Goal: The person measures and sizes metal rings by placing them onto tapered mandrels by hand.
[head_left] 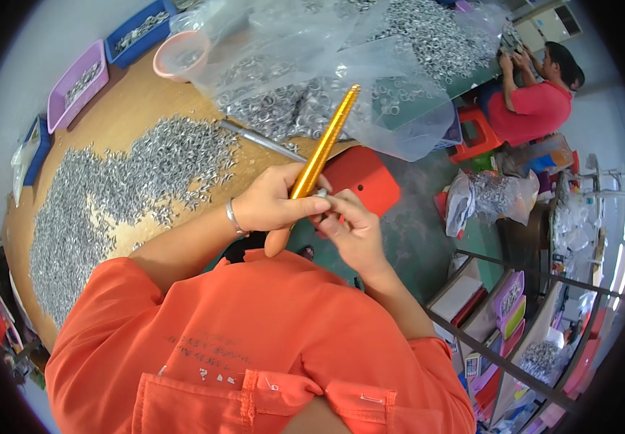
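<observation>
My left hand (pixel 272 202), with a silver bangle at the wrist, is closed round a golden tapered ring mandrel (pixel 331 134). The mandrel tilts up and to the right, and its orange-brown handle (pixel 277 241) shows below the hand. My right hand (pixel 358 230) meets the left at the fingertips, its fingers pinched together. A small silvery piece, seemingly a ring (pixel 321 193), shows between the two hands; the fingers partly hide it. To the left, a wide heap of small silvery rings (pixel 175 163) covers much of the wooden table (pixel 142 237).
A grey metal rod (pixel 262 139) lies at the table's edge. Clear plastic bags (pixel 283 43) of rings spread behind it, near a pink bowl (pixel 182 56) and a purple tray (pixel 77 87). A red stool (pixel 363 177) stands beyond my hands; a co-worker (pixel 533 101) sits far right.
</observation>
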### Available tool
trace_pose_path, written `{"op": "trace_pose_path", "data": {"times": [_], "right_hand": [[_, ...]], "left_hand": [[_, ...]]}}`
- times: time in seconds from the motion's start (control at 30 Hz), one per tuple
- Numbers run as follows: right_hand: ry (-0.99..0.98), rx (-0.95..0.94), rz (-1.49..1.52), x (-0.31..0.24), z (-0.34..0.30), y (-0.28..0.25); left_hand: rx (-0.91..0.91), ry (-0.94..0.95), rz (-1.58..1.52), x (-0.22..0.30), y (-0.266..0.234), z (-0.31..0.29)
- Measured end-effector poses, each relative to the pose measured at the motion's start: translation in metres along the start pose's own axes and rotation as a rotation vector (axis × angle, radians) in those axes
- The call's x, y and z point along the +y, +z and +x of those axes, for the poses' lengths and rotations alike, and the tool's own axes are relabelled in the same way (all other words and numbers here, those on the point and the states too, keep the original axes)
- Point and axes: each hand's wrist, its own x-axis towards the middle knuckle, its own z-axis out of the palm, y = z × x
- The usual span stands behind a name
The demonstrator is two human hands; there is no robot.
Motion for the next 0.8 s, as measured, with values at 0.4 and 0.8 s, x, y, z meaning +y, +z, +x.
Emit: {"op": "trace_pose_path", "data": {"times": [0.4,0.8], "right_hand": [[-0.495,0.082,-0.456,-0.017,0.011,0.003],[-0.502,0.100,-0.596,-0.009,0.022,-0.008]], "left_hand": [[-0.199,-0.103,-0.032,0.021,-0.002,0.000],[-0.116,-0.183,-0.071,0.004,-0.013,0.007]]}}
